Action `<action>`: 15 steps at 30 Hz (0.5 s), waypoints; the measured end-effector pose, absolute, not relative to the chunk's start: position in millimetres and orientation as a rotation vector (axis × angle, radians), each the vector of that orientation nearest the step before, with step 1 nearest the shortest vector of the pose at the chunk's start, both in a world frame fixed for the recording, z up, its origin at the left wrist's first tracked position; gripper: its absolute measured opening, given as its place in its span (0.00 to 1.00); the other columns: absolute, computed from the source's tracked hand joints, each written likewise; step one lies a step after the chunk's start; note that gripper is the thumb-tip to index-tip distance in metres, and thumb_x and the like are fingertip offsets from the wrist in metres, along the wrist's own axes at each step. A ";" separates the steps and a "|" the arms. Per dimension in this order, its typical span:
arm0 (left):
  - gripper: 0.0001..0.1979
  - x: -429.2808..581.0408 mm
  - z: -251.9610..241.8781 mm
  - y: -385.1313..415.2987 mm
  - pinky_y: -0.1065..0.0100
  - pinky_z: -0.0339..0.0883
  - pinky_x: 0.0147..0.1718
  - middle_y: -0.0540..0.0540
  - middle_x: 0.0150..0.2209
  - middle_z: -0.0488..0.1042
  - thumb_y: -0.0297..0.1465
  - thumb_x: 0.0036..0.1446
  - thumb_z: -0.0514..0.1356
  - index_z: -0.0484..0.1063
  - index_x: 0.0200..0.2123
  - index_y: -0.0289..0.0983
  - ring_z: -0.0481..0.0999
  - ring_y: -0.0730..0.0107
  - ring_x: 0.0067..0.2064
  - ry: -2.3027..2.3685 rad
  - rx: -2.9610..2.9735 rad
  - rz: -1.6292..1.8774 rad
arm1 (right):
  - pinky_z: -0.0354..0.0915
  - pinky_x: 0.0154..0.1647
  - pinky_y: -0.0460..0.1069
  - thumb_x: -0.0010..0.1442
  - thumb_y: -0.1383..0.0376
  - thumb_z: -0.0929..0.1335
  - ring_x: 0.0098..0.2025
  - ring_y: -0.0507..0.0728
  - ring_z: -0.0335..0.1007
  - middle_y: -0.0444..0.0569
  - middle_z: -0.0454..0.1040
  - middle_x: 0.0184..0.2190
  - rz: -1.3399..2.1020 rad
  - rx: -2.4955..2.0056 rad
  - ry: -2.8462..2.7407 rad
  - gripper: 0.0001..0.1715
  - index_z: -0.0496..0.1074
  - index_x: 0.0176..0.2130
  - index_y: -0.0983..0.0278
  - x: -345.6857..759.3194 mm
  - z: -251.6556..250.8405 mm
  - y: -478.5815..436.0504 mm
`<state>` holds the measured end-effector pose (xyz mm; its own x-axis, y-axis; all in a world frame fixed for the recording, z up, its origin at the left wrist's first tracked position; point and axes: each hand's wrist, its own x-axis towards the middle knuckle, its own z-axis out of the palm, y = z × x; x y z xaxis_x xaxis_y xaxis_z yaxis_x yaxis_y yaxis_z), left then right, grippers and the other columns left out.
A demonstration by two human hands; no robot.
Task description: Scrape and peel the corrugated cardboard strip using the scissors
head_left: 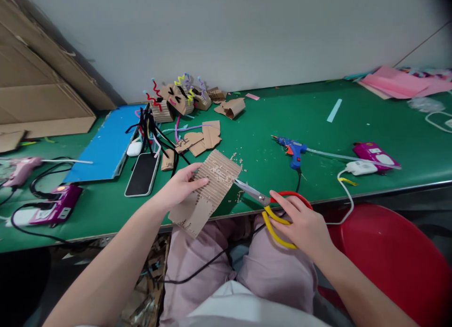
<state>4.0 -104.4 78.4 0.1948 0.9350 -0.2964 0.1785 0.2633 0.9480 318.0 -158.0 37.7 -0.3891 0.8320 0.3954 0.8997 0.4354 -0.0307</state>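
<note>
My left hand (187,183) pinches a piece of corrugated cardboard (221,176) at its left side, thumb on top. The ridges lie bare on its upper part, while the lower part is smooth with a ragged torn border. In my right hand (300,221) is a pair of scissors (263,197) with one red and one yellow handle. Their blade tips reach the right edge of the cardboard; whether they touch it I cannot tell. Small paper crumbs (240,164) are scattered on the green table around that edge.
A blue glue gun (294,150) lies right of the cardboard, near a purple power block (376,155). Behind my left hand are a phone (142,175), black pipe cleaners (150,124), cardboard scraps (211,134) and cardboard figures (176,99). A red stool (391,256) stands at right.
</note>
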 end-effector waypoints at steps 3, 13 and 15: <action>0.23 3.4 78.6 -104.2 0.66 0.69 0.42 0.46 0.45 0.76 0.38 0.49 0.64 0.67 0.49 0.40 0.75 0.61 0.44 1.275 1.193 0.764 | 0.57 0.22 0.45 0.57 0.51 0.64 0.26 0.49 0.68 0.45 0.74 0.34 -0.289 -1.472 -2.344 0.29 0.66 0.55 0.59 318.2 37.0 -158.6; 0.25 8.8 81.5 -108.1 0.62 0.69 0.42 0.43 0.47 0.75 0.40 0.49 0.63 0.66 0.51 0.38 0.75 0.57 0.45 1.277 1.219 0.737 | 0.57 0.22 0.46 0.57 0.51 0.64 0.27 0.49 0.69 0.43 0.74 0.33 -0.286 -1.474 -2.362 0.29 0.65 0.55 0.58 318.5 35.0 -160.2; 0.24 10.1 83.2 -108.6 0.63 0.69 0.42 0.44 0.46 0.75 0.39 0.50 0.63 0.67 0.50 0.38 0.75 0.58 0.45 1.264 1.221 0.731 | 0.57 0.22 0.46 0.57 0.52 0.64 0.27 0.49 0.69 0.43 0.74 0.33 -0.278 -1.455 -2.369 0.28 0.65 0.55 0.59 318.1 34.9 -160.0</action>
<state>10.1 -108.6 83.2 0.2194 0.9281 -0.3008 0.2020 0.2584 0.9447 318.1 -160.0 34.9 -0.4138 0.8228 0.3897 0.8906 0.4546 -0.0141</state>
